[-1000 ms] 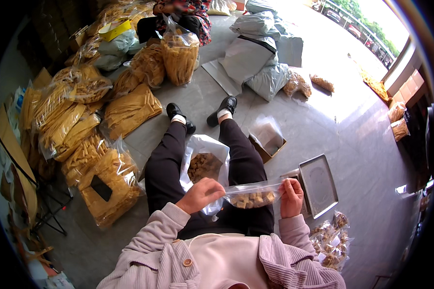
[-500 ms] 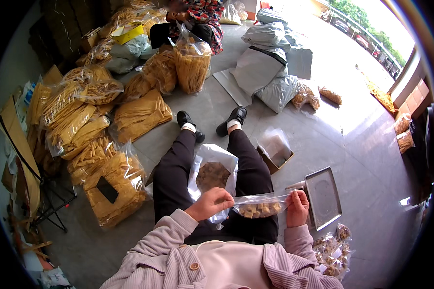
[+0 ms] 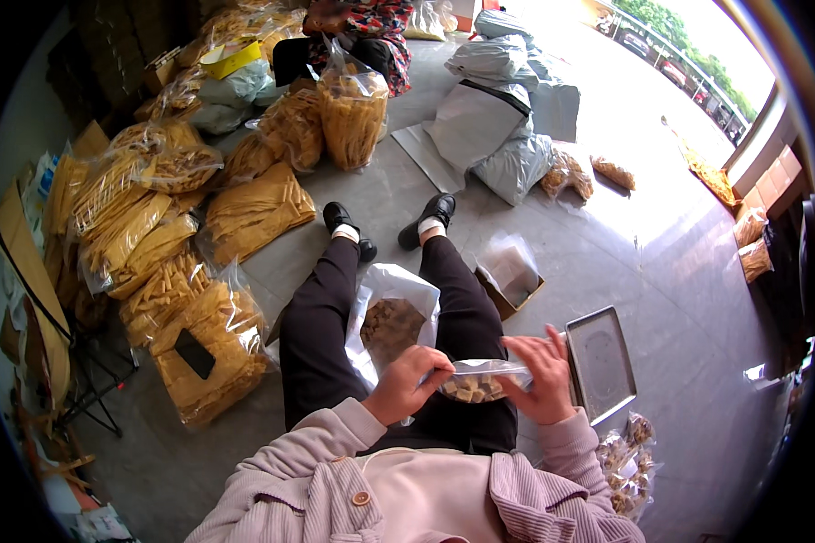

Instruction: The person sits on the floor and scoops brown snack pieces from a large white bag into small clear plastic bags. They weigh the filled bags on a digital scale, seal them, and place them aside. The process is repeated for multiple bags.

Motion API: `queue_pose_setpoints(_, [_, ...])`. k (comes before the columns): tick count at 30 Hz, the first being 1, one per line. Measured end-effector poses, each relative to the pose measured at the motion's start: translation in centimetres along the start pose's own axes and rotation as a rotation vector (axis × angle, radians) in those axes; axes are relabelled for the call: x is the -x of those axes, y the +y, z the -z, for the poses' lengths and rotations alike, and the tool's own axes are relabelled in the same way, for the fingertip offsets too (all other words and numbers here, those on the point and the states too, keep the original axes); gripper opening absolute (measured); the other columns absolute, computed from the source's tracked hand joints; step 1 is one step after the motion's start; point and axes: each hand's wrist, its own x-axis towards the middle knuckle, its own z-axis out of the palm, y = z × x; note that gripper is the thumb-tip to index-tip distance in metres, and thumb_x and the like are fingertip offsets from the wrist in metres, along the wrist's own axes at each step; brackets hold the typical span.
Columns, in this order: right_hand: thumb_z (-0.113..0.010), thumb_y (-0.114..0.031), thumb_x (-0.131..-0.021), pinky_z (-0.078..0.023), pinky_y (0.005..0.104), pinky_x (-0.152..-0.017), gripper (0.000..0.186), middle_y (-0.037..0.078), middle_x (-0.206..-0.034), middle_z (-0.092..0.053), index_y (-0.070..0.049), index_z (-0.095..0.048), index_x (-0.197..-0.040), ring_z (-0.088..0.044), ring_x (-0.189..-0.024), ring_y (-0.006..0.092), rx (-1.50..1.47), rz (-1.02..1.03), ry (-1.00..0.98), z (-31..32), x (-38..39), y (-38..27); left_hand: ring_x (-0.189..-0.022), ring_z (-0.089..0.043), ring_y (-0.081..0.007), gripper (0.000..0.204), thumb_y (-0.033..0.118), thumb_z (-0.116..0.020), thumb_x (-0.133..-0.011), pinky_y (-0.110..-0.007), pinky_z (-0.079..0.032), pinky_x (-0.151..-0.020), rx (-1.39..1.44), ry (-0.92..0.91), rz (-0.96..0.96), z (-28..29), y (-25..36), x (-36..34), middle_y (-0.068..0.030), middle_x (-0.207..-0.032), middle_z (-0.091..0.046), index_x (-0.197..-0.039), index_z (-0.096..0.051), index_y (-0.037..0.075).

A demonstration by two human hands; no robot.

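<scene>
My left hand [image 3: 411, 384] pinches the left end of a small clear plastic bag [image 3: 487, 369] over my lap. Tan cube-shaped pieces [image 3: 471, 388] lie in the bottom of this bag. At its right end my right hand [image 3: 541, 375] is open, fingers spread, with the bag's corner in the gap between thumb and forefinger. Between my thighs stands a larger white bag [image 3: 426, 291], its mouth wide and brown pieces [image 3: 391, 328] inside.
Right of my leg are a box with clear bags [image 3: 509, 271] and a metal tray [image 3: 604, 366]. Several filled small bags [image 3: 627, 466] lie nearby. Large bags of tan strips [image 3: 258, 208] and a phone [image 3: 195, 353] are left. Another person [image 3: 362, 41] sits ahead, near grey sacks [image 3: 498, 118].
My right hand has loosened its pinch on the bag's right end and spread its fingers. The small bag is less stretched out and looks rounder. My left hand keeps its grip.
</scene>
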Motion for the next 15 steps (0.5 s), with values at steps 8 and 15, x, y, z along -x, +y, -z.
queue_pose_setpoints(8, [-0.067,-0.015,-0.084,-0.047,0.0408,-0.091,0.014,0.007,-0.088,-0.064,-0.011,-0.066,-0.098,-0.063,-0.087,0.0259,-0.239,0.122,-0.221,-4.5,-0.4,-0.7,-0.089,-0.062,-0.0307,0.008,0.009,-0.064,-0.088,-0.037,-0.049,-0.079,-0.039,0.028,0.012,-0.1,1.0,0.1,-0.0104,-0.095,-0.064,-0.096,-0.061,0.007])
queue_pose_setpoints(15, [-0.068,-0.010,-0.081,-0.049,0.0368,-0.078,0.012,0.009,-0.083,-0.063,-0.006,-0.064,-0.091,-0.063,-0.081,0.0276,-0.285,0.096,-0.166,-5.2,-0.1,-1.0,-0.086,-0.061,-0.0273,0.008,0.012,-0.063,-0.091,-0.035,-0.048,-0.078,0.086,0.023,0.144,-0.2,0.9,0.2,-0.0101,-0.092,-0.063,-0.094,-0.062,0.005])
